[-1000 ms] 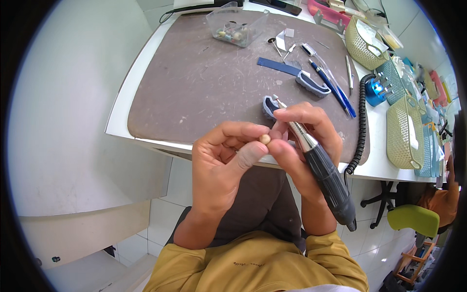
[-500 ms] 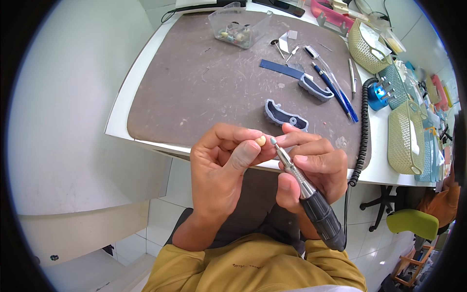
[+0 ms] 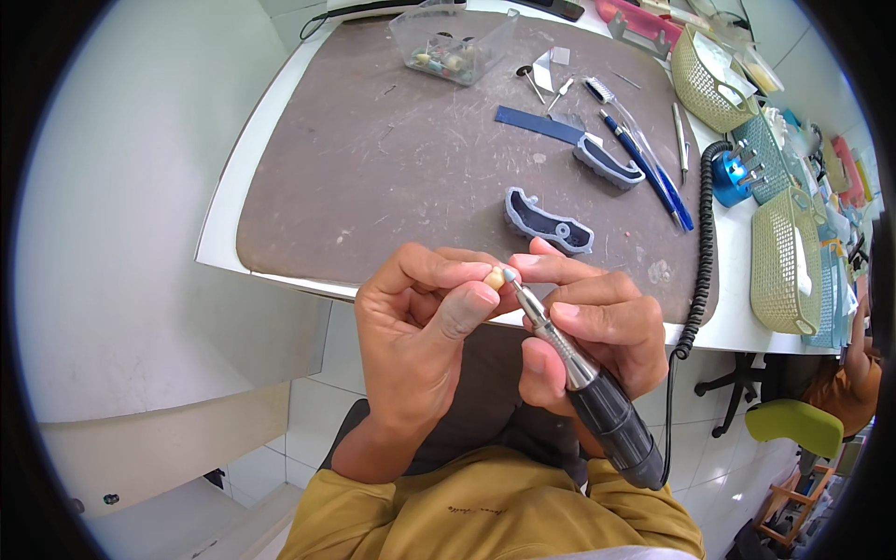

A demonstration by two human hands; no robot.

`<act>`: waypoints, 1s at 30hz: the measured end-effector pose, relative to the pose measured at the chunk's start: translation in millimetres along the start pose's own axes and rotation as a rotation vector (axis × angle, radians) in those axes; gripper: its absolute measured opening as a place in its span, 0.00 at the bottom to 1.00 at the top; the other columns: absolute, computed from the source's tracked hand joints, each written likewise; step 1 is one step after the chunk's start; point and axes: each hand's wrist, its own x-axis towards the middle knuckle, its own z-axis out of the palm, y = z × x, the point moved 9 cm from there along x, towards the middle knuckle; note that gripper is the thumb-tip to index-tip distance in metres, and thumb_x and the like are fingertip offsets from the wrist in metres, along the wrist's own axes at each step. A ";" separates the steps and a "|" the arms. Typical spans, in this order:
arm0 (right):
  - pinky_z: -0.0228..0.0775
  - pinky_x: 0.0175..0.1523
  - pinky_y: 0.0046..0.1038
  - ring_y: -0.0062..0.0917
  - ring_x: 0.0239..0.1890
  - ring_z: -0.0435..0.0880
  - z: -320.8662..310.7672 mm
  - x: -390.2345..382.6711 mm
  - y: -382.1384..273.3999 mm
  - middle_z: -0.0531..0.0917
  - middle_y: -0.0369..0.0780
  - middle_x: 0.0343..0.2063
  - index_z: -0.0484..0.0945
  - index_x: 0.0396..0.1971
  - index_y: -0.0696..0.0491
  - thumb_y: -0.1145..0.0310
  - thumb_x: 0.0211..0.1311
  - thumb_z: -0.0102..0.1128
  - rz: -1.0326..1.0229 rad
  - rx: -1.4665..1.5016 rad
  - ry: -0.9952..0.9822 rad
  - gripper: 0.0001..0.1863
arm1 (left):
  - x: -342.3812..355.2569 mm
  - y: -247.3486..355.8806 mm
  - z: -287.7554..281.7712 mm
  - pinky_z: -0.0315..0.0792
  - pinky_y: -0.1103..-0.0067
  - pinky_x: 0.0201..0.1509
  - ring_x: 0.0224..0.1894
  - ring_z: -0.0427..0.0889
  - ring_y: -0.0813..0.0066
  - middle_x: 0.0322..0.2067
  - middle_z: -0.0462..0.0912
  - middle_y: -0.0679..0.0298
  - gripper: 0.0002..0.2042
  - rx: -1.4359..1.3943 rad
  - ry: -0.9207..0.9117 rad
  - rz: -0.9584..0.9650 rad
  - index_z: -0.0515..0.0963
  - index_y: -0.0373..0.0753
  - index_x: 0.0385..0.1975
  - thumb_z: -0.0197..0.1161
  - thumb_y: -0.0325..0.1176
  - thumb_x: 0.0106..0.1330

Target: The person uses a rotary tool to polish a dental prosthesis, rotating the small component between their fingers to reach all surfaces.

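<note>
My left hand [image 3: 411, 336] pinches a small cream, tooth-like piece [image 3: 495, 278] between thumb and fingertips, near the front edge of the desk mat [image 3: 331, 168]. My right hand [image 3: 611, 331] grips a rotary handpiece [image 3: 611, 420] with a black body and silver nose. Its pale bluish tip [image 3: 511, 276] meets the piece, touching or very close. Just beyond my fingertips lies a grey-blue mold tray [image 3: 541, 224], and a second one [image 3: 607, 168] lies farther back beside a blue strip [image 3: 537, 121].
A clear box of small pieces [image 3: 448, 56], pens [image 3: 649, 177], a brush [image 3: 597, 89], a blue bur stand [image 3: 733, 173], coiled cord [image 3: 700, 261] and baskets [image 3: 784, 261] surround the mat. At far right, another person in orange [image 3: 845, 387] sits near a green chair [image 3: 793, 425].
My right hand has turned and lowered the handpiece, bringing its tip from above my fingers onto or right beside the piece in my left hand. The nearer mold tray has come into fuller view.
</note>
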 end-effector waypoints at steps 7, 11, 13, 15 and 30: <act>0.77 0.51 0.45 0.44 0.41 0.85 2.7 2.1 -3.3 0.82 0.48 0.27 0.76 0.32 0.61 0.74 0.47 0.74 -0.005 -0.022 -0.073 0.15 | 0.3 0.6 0.7 0.81 0.72 0.46 0.38 0.84 0.70 0.36 0.82 0.50 0.04 0.057 -0.034 0.031 0.75 0.31 0.33 0.63 0.20 0.61; 0.77 0.51 0.44 0.43 0.41 0.85 -1.0 0.3 0.9 0.82 0.48 0.27 0.77 0.31 0.61 0.74 0.47 0.74 0.046 -0.046 0.007 0.14 | 0.1 0.1 0.7 0.81 0.72 0.46 0.38 0.84 0.70 0.36 0.82 0.51 0.04 0.040 -0.007 0.017 0.75 0.31 0.34 0.63 0.21 0.61; 0.77 0.51 0.44 0.42 0.41 0.85 0.6 1.6 -0.6 0.83 0.48 0.27 0.77 0.31 0.61 0.74 0.47 0.74 0.020 -0.050 -0.025 0.15 | 0.4 0.2 -0.4 0.81 0.72 0.46 0.38 0.84 0.70 0.36 0.82 0.51 0.04 0.039 -0.003 0.020 0.75 0.31 0.34 0.63 0.21 0.62; 0.77 0.51 0.44 0.42 0.41 0.85 1.2 3.3 -1.7 0.83 0.48 0.27 0.77 0.31 0.61 0.75 0.47 0.74 0.005 -0.053 -0.060 0.14 | 0.8 1.7 -0.3 0.81 0.71 0.47 0.39 0.84 0.70 0.36 0.82 0.51 0.04 0.077 -0.028 0.050 0.75 0.31 0.34 0.63 0.21 0.62; 0.78 0.50 0.44 0.43 0.40 0.86 2.8 2.1 -2.8 0.83 0.48 0.27 0.77 0.31 0.61 0.75 0.46 0.74 -0.018 -0.092 -0.064 0.15 | -0.9 -0.6 -1.9 0.81 0.72 0.49 0.40 0.83 0.71 0.37 0.82 0.54 0.05 0.079 -0.004 0.021 0.77 0.31 0.37 0.62 0.22 0.63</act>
